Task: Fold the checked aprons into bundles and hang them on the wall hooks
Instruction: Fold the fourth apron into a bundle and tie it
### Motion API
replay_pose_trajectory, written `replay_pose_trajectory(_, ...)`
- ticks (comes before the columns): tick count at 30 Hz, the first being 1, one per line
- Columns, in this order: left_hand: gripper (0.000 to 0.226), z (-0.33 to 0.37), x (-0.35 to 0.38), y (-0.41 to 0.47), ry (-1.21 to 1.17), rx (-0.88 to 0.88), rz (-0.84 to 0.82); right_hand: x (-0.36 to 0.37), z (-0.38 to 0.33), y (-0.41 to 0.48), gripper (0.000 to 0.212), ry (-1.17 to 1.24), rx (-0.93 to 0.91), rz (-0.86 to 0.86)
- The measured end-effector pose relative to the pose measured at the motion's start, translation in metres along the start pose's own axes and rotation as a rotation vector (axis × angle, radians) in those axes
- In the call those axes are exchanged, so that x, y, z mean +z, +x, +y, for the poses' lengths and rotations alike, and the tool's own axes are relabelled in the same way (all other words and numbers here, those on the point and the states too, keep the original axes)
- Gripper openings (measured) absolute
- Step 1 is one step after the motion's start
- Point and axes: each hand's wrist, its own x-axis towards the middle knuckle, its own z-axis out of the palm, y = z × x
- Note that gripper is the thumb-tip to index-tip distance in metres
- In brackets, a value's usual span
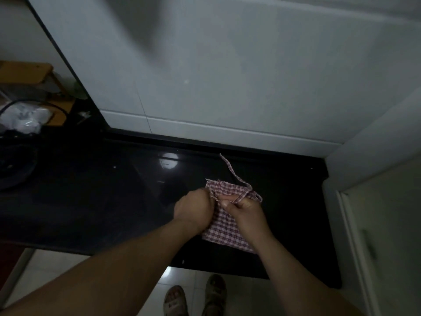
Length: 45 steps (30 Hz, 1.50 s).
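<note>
A red and white checked apron (224, 226), folded into a small flat bundle, lies on the dark glossy counter (102, 197) near its right end. My left hand (193, 210) grips the bundle's upper left edge with curled fingers. My right hand (246, 213) pinches a checked strap (234, 172) at the bundle's top; the strap's loose end trails back toward the wall. No wall hooks are in view.
A pale tiled wall (227, 76) rises behind the counter, and a white cabinet or door (376, 224) stands at the right. On the left are a dark bowl (16, 167), a white plastic bag (25, 117) and a wooden rack (29, 71). My sandalled feet (196, 297) stand on the tiled floor.
</note>
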Motion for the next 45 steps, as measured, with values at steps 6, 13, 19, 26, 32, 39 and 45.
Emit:
replay_pose_trajectory(6, 0.024, -0.004, -0.011, 0.005, -0.844, -0.067, -0.325, -0.005, 0.001, 0.000, 0.018, -0.011, 0.004, 0.076)
replay_pose_trajectory(13, 0.030, -0.010, 0.009, 0.016, -0.521, -0.200, 0.038, -0.006, 0.015, -0.009, 0.017, -0.601, -0.153, 0.330)
replay_pose_trajectory(19, 0.021, -0.056, 0.008, 0.018, -0.320, -0.209, 0.209, -0.050, 0.052, -0.036, 0.013, -0.562, 0.135, 0.597)
replay_pose_trajectory(26, 0.026, 0.007, -0.016, 0.017, -1.002, 0.025, 0.164, -0.039, 0.005, -0.019, 0.019, -0.589, -0.015, 0.543)
replay_pose_trajectory(32, 0.025, 0.021, -0.012, 0.024, -0.454, 0.284, -0.275, -0.018, -0.039, 0.005, 0.029, -0.456, -0.091, 0.331)
replay_pose_trajectory(39, 0.009, 0.004, 0.001, 0.018, -0.351, 0.411, -0.327, -0.018, -0.040, 0.019, 0.030, -0.422, -0.035, 0.126)
replay_pose_trajectory(45, 0.043, 0.007, 0.014, 0.025, -0.436, 0.270, -0.176, -0.022, -0.031, 0.017, 0.025, -0.353, -0.018, 0.073)
